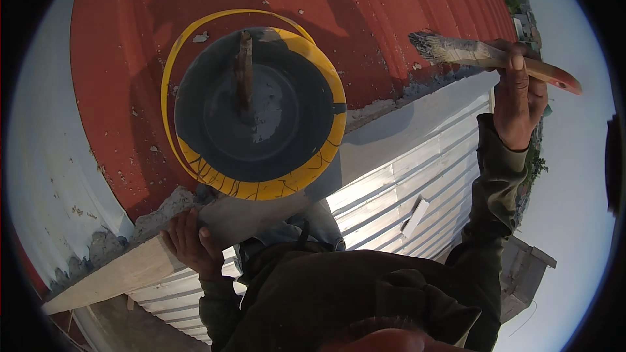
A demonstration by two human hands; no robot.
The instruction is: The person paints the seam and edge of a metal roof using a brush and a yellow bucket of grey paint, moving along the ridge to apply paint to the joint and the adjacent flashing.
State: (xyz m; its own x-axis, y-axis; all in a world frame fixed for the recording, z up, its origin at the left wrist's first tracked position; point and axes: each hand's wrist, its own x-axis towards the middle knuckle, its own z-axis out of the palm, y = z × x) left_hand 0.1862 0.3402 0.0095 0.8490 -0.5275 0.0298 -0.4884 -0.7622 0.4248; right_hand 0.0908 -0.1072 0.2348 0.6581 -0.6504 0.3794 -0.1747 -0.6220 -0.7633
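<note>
My right hand (519,95) is raised at the right, gripping the wooden handle of a wide paintbrush (467,52). The brush's bristles point left and are caked with grey and white paint. A yellow bucket (320,156), its inside coated dark grey, stands at the edge of the red roof sheet. Inside it a wooden stick (244,73) leans in a low, shiny grey liquid. My left hand (193,242) grips the edge of the concrete ledge (254,215), below and left of the bucket. The bucket's yellow handle (167,83) hangs to one side.
Red corrugated metal roofing (381,5) spreads beyond the bucket, with small crumbs on it. A pale metal sheet (58,156) adjoins it at the left. Behind the ledge, a lower corrugated metal roof (376,205) holds a small white piece (415,217). A block structure (525,274) stands lower right.
</note>
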